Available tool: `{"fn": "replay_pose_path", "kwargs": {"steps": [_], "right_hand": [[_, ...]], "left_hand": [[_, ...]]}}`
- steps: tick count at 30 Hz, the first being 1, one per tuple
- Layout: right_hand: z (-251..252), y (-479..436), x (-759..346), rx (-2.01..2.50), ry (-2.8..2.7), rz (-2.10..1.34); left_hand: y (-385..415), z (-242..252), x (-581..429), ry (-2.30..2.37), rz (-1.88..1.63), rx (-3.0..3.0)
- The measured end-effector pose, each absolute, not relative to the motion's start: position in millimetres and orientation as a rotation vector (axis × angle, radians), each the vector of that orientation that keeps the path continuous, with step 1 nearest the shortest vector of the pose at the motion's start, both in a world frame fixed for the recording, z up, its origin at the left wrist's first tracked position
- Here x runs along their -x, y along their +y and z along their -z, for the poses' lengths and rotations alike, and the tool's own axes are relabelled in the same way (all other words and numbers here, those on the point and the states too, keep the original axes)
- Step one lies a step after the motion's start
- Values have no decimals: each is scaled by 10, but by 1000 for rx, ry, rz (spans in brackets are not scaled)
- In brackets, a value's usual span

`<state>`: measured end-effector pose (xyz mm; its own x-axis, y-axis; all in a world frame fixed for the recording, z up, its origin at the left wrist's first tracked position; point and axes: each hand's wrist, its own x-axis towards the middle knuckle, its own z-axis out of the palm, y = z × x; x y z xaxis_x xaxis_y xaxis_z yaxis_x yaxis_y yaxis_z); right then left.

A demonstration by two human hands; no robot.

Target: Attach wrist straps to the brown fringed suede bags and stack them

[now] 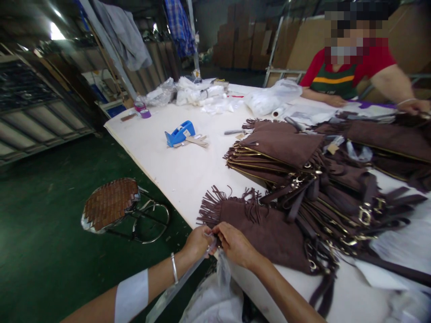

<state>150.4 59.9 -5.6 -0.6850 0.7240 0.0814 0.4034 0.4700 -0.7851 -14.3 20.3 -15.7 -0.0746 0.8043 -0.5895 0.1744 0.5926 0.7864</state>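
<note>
Stool: off to my left, the round brown stool sits on the green floor, clear of the worktop.
Purple tape: there's a roll near the far left corner.
Blue dispenser: and here's the tape dispenser standing on the white surface, flat pale strips lying against it.
My left hand: down at the near edge, my hand is pinched nearly closed on clear plastic, a bracelet at the wrist and a white band round the forearm.
The plastic: gathered between my two hands, a long strip trailing down to the left, more hanging below my fingers.
My right hand: fingertips right up against the left ones, this hand is curled in, pinching the same plastic; the exact grip is hidden.
Nearest bag: just beyond my right knuckles, a brown bag lies flat, fringe to the left.
Stacked bags: behind it, a pile of brown bags with gold zips.
Across from me: a co-worker in red, one arm stretched out to the right.
</note>
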Motion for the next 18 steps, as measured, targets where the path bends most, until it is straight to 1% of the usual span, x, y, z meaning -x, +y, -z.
{"fn": "replay_pose_path", "kwargs": {"steps": [4, 11, 18], "right_hand": [[-11, 511, -1597, 908, -2269, -1112], [16, 304, -1730, 1069, -2255, -927], [46, 383, -1832, 1052, -2273, -972]], "left_hand": [[299, 158, 106, 1571, -593, -874], [416, 183, 72, 1455, -582, -925], [522, 166, 53, 1381, -545, -908]]}}
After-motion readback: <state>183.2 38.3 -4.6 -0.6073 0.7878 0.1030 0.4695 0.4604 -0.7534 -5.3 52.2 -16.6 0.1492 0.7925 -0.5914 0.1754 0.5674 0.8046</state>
